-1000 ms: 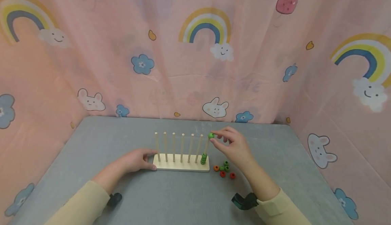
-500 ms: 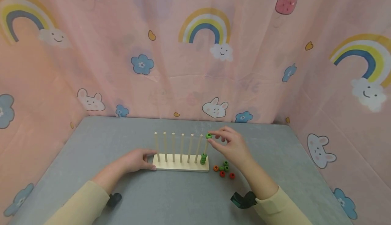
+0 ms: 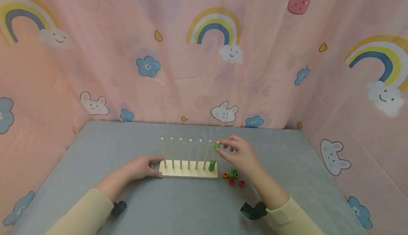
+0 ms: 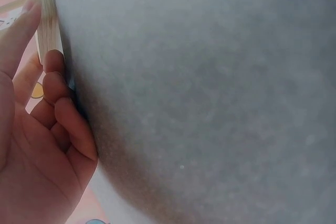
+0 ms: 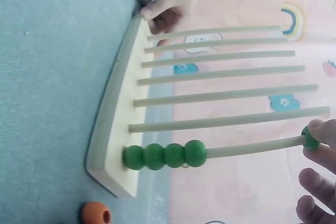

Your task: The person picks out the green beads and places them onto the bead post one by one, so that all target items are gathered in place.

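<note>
A pale wooden peg board [image 3: 188, 173] with a row of upright pegs stands on the table. My left hand [image 3: 145, 167] grips its left end, the thumb on the near edge and fingers behind. With thumb and index finger, my right hand [image 3: 243, 156] pinches a green bead [image 3: 216, 145] that sits around the upper end of the rightmost peg. Lower on that peg, several green beads [image 5: 154, 157] are stacked down to the base. In the right wrist view the pinched bead [image 5: 311, 139] is partly covered by the fingers, and a span of bare peg separates it from the stack.
Right of the board lie loose beads: an orange bead [image 3: 225, 175], two red ones including a red bead [image 3: 242, 183], and several green ones. The grey tabletop [image 3: 178, 206] meets a pink patterned curtain [image 3: 172, 96] at the back and sides.
My right hand has brought the green bead slightly left and down, from beside the rightmost peg's tip onto the peg. The left hand and board stay put.
</note>
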`<action>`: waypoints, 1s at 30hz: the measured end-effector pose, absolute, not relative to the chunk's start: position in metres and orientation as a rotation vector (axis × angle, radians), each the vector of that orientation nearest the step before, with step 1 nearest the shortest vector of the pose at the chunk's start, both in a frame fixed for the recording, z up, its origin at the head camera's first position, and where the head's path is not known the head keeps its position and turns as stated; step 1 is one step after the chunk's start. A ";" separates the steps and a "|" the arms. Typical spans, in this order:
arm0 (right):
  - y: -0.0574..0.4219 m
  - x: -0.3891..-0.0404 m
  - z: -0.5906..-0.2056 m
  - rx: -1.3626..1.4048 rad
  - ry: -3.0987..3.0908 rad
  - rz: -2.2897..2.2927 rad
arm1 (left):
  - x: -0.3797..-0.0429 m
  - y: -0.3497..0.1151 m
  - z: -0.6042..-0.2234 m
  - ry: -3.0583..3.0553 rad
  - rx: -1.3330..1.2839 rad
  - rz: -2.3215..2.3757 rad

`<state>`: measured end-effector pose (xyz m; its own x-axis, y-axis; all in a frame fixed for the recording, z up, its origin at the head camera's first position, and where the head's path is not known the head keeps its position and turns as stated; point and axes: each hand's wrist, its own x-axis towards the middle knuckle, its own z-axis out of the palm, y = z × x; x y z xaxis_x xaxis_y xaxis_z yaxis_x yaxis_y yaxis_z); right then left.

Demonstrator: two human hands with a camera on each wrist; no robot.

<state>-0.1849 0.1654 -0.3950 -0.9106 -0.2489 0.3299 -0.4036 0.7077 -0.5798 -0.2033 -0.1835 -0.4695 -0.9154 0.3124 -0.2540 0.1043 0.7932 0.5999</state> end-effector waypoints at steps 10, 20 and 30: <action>0.163 -0.184 -0.415 0.454 -2.825 0.954 | -0.204 -0.184 -0.469 2.644 0.315 0.835; 0.165 -0.188 -0.445 0.433 -2.897 0.907 | -0.205 -0.184 -0.470 2.654 0.327 0.811; 0.163 -0.189 -0.450 0.398 -2.930 0.927 | -0.205 -0.186 -0.471 2.653 0.330 0.830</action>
